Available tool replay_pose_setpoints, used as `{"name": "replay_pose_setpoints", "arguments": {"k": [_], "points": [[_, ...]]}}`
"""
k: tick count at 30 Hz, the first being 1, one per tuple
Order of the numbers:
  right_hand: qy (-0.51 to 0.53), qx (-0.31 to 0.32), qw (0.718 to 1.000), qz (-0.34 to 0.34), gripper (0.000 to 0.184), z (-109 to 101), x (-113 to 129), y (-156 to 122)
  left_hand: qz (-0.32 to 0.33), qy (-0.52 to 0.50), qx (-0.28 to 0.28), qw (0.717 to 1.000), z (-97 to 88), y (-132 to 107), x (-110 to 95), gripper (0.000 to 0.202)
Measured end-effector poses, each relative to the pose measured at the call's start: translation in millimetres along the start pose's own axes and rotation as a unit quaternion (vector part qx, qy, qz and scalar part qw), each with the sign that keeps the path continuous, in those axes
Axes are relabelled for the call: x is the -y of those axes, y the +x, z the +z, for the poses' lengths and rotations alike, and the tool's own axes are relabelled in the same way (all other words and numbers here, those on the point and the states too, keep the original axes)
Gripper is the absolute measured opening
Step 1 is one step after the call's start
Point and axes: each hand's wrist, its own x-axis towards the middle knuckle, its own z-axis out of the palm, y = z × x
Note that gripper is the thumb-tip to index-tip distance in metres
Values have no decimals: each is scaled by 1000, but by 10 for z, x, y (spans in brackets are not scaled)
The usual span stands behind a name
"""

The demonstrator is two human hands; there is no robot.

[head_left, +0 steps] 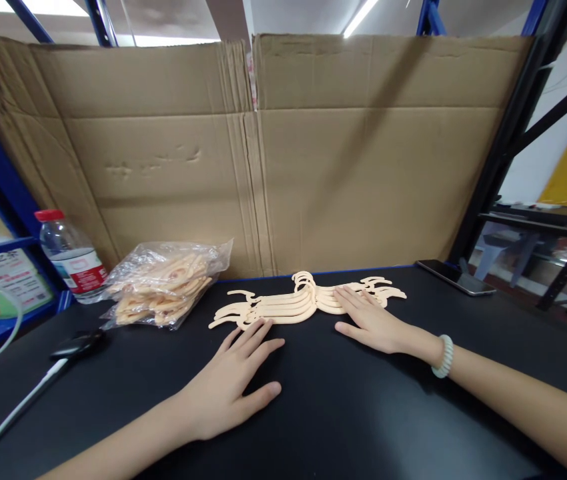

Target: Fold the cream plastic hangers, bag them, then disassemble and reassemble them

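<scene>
Several cream-coloured plastic clothes hangers lie overlapped in a row on the black tabletop, their hooks bunched at the middle. My left hand is open, palm down, with its fingertips at the near left edge of the hangers. My right hand lies flat with spread fingers over the right part of the hangers, hiding some of it. A coiled pale bracelet is on the right wrist.
A clear plastic bag of similar cream pieces sits at the left, beside a red-capped bottle. A black device with a white cable lies nearer. A phone rests far right. Cardboard walls the back.
</scene>
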Motion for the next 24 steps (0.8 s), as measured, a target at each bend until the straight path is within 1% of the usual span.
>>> {"name": "replay_pose_setpoints", "arguments": {"k": [3, 5, 7, 9, 11, 12, 14, 16, 17, 20, 22, 24], "points": [[-4, 3, 1000, 0, 79, 9, -38, 48, 0, -12, 39, 999, -81, 51, 27, 51], [-3, 6, 1000, 0, 79, 27, -64, 81, 6, -18, 53, 998, -106, 66, 39, 51], [-2, 1, 1000, 3, 79, 54, -86, 104, 10, -16, 43, 999, -89, 68, 43, 51], [-2, -10, 1000, 7, 78, 81, -98, 111, 8, -8, 19, 1000, -39, 63, 44, 50], [-7, -33, 999, 13, 76, 94, -93, 99, 3, 0, -4, 1000, 12, 59, 48, 49], [-13, -54, 998, 14, 74, 93, -83, 87, 2, 2, -8, 1000, 28, 58, 52, 49], [-32, -111, 993, 5, 64, 72, -49, 57, 5, 2, -5, 1000, 35, 58, 57, 48], [-46, -160, 986, -28, 49, 37, -8, 30, 14, -3, -8, 1000, 10, 58, 54, 46], [-48, -174, 982, -48, 42, 20, 11, 20, 27, -8, -11, 1000, -8, 58, 49, 43], [-42, -189, 977, -90, 28, -11, 44, 7, 79, -34, -19, 996, -55, 59, 27, 35], [-46, -191, 976, -96, 25, -11, 46, 5, 101, -49, -22, 993, -67, 58, 15, 32], [-55, -189, 976, -97, 25, -6, 40, -2, 107, -54, -27, 992, -67, 54, 11, 31]]}}
